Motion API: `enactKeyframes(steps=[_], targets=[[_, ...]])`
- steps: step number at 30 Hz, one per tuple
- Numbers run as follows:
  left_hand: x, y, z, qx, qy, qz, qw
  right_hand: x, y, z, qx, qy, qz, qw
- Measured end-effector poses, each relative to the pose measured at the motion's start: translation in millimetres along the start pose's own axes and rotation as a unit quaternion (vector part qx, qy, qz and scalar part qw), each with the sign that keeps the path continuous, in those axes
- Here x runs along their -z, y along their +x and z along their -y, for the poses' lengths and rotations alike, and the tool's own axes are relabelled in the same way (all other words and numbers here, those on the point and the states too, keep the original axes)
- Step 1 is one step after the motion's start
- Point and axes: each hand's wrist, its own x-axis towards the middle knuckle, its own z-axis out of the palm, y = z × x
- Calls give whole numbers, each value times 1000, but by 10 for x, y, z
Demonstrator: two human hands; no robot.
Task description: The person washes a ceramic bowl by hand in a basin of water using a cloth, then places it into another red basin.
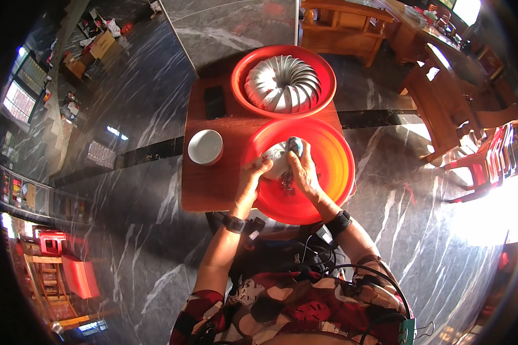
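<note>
Over a large red plastic basin (332,189) on a wooden table, my left hand (256,172) grips the left side of a white bowl with a floral pattern (276,161). My right hand (303,168) holds a crumpled cloth or scrubber (294,145) against the bowl's right edge; its exact kind is unclear. Below the bowl, small dark red shapes show in the basin, perhaps its printed pattern. Behind it, a second red basin (237,88) holds a ring of several overlapping white bowls (302,92) with red decoration. A single white bowl (205,147) stands left of my hands.
A dark phone (215,102) lies on the reddish wooden table (207,189), at its far left. Wooden furniture (436,103) and stacked red plastic chairs (483,166) stand at the right. Cables hang in front of my body. Bright sunlight hits the marble-patterned floor (393,224).
</note>
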Motion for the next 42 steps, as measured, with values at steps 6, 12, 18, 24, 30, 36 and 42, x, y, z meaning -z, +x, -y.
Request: enactKeyframes(steps=[6, 12, 18, 24, 30, 36, 42], targets=[[-31, -61, 17, -28, 48, -55, 997, -87, -60, 36, 45, -26, 37, 998], [135, -31, 300, -67, 216, -67, 972, -7, 18, 41, 225, -220, 69, 947], [-62, -184, 38, -64, 118, 4, 991, 135, 191, -74, 4, 51, 85, 995], [-242, -221, 41, -15, -147, 6, 989, 274, 207, -267, -35, 111, 32, 993], [-131, -129, 238, 53, -57, 98, 992, 374, 264, -278, -131, 231, -55, 963], [-40, -122, 230, -7, 5, 135, 991, 302, 197, 13, -73, 116, -77, 988], [-141, -229, 39, 50, -13, 130, 990, 190, 76, 42, 65, -78, -17, 995]])
